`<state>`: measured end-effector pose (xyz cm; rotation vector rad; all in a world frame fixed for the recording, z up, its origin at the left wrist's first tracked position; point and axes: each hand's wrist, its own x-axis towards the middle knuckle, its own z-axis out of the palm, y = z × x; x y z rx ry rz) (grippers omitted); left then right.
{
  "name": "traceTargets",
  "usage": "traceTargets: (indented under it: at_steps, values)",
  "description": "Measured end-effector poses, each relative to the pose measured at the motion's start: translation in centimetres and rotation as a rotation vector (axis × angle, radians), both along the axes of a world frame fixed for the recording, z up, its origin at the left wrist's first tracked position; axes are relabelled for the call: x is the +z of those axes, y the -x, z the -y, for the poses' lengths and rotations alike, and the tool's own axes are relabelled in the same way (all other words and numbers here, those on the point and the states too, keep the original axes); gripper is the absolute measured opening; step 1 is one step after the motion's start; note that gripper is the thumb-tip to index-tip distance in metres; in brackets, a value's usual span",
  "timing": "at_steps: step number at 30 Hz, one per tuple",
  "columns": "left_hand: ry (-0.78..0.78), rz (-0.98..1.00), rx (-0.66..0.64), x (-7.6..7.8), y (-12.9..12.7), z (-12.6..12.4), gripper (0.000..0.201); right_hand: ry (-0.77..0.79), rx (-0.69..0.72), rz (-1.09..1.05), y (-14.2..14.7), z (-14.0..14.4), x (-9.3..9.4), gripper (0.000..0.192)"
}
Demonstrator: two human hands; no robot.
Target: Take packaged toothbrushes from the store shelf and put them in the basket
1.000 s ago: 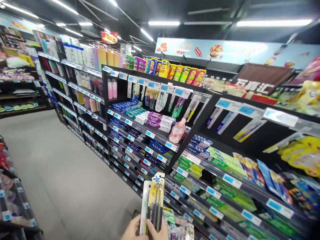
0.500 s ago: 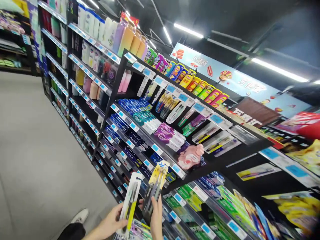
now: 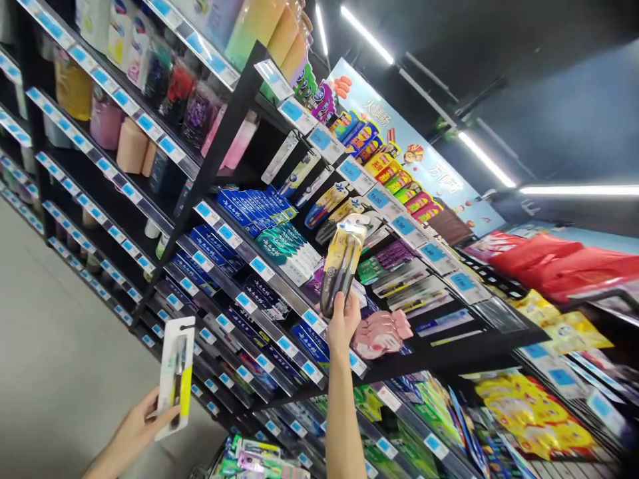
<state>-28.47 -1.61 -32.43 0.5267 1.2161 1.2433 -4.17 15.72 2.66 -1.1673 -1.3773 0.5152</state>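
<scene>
My right hand (image 3: pixel 343 320) is raised toward the shelf and grips the bottom of a yellow and black toothbrush pack (image 3: pixel 342 266). The top of that pack sits close to the row of hanging toothbrush packs (image 3: pixel 324 203). My left hand (image 3: pixel 137 422) is held low on the left, above the floor, and holds a white and yellow toothbrush pack (image 3: pixel 176 376) upright. Blue and green toothpaste boxes (image 3: pixel 272 229) lie on the shelf left of the raised pack, and a pink bottle (image 3: pixel 380 332) lies just right of my right wrist.
Black store shelving (image 3: pixel 219 136) with blue price tags runs from upper left to lower right. Bottles (image 3: pixel 124 133) fill the left bays and yellow bags (image 3: pixel 536 412) the lower right. Grey floor (image 3: pixel 50 346) is at the left. More toothbrush packs (image 3: pixel 259 460) lie at the bottom.
My right hand has risen with the yellow and black pack up to the hanging toothbrush row. My left hand has moved left and down with the white and yellow pack. The view has tilted.
</scene>
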Motion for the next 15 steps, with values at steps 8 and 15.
traceTargets:
  at_steps: [8, 15]
  values:
    - [0.024, -0.038, -0.04, -1.6, 2.9, -2.5, 0.072, -0.079, -0.076, -0.015, 0.7, -2.8, 2.1, 0.052]
    - [-0.029, -0.14, -0.112, -1.6, 1.4, -5.2, 0.077, -0.075, -0.076, -0.028, 1.1, -4.8, 2.4, 0.049]
